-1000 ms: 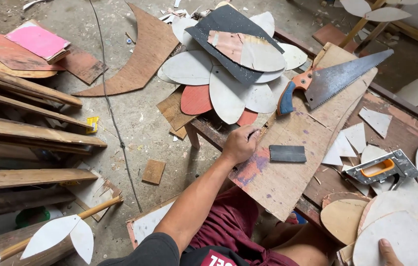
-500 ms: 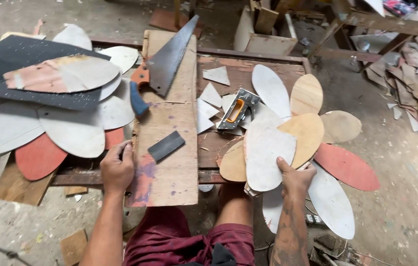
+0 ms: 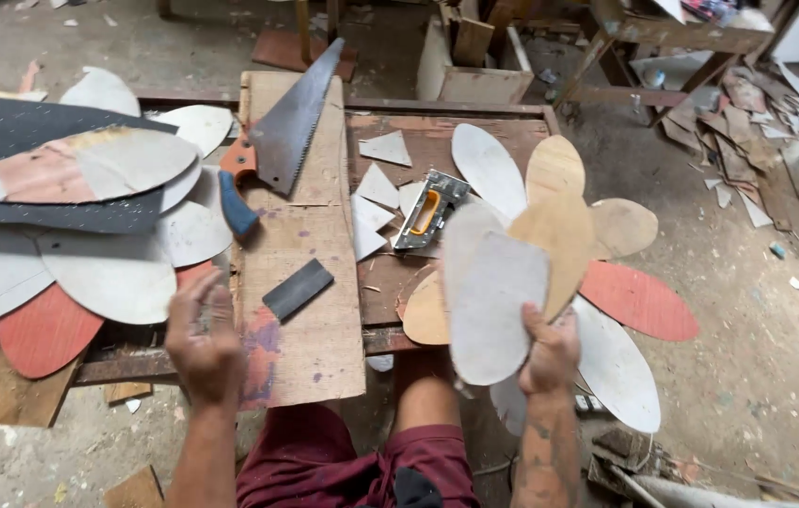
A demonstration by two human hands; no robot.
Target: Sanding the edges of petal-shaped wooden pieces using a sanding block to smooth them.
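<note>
My right hand (image 3: 550, 353) grips a small stack of petal-shaped board cutouts (image 3: 498, 292) by their lower ends, lifted off the pile of white, tan and red petals (image 3: 639, 301) on the low wooden bench. My left hand (image 3: 202, 334) hovers with fingers apart, palm up, at the left edge of a long plywood board (image 3: 310, 245). A small dark rectangular block (image 3: 297, 289) lies on that board, just right of my left hand. A handsaw (image 3: 277, 141) with an orange and blue handle rests across the board's far end.
A staple gun (image 3: 429, 211) lies among white triangular offcuts (image 3: 376, 193) on the bench. More petal cutouts and a black sheet (image 3: 42, 160) are piled at the left. Wooden scraps (image 3: 747, 103) litter the concrete floor to the right; a wooden box (image 3: 474, 66) stands behind.
My right hand has lifted the stack of petals off the pile. My left hand has come off the board's edge and opened. The view has turned from left to centre.
</note>
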